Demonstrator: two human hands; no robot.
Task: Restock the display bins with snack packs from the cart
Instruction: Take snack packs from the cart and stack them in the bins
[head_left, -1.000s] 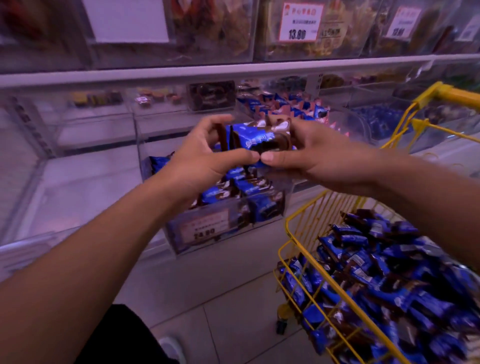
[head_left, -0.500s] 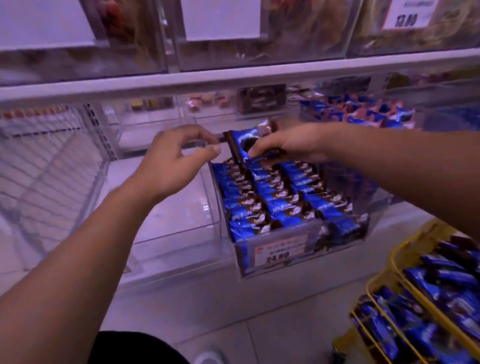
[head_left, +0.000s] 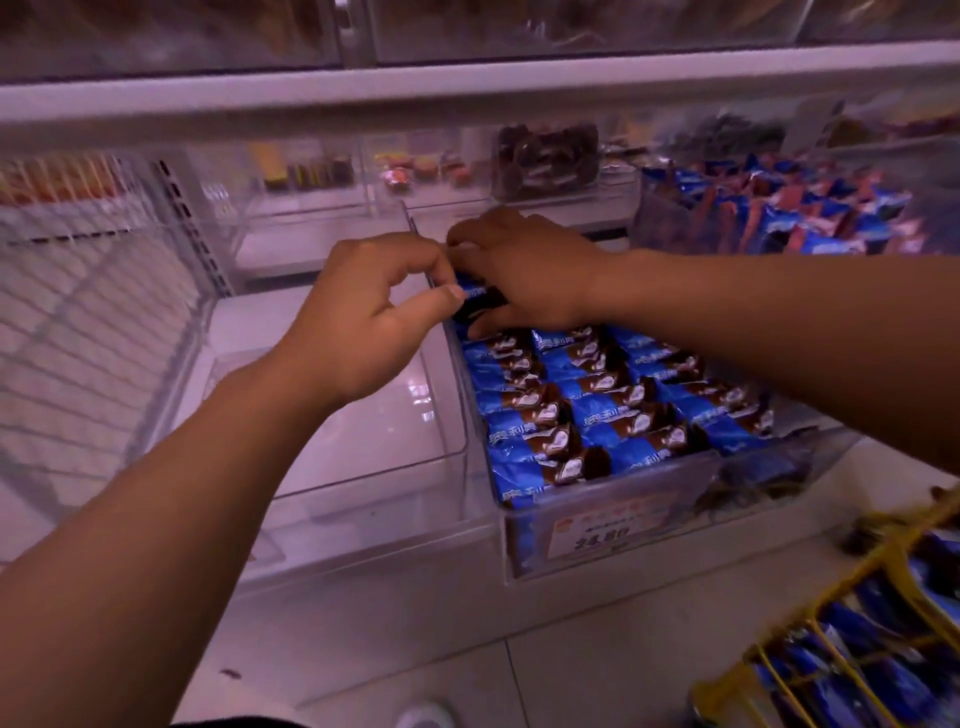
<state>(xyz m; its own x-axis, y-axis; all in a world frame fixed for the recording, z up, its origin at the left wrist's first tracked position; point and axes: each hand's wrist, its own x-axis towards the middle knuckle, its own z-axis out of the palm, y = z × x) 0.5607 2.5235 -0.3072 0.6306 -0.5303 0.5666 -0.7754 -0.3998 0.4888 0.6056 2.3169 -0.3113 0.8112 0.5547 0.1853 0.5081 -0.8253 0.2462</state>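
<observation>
The right hand held a blue snack pack at the back of the clear display bin, fingers curled over it, while the left hand pinched at the pack's near end with thumb and forefinger. The bin already held tight rows of packs – the gap at the back looked narrow (hard to judge under the hands). Forced in crooked, the pack might have ridden up over the row ahead or tipped its neighbours out of line. More stock waited in the yellow cart, lower right.
</observation>
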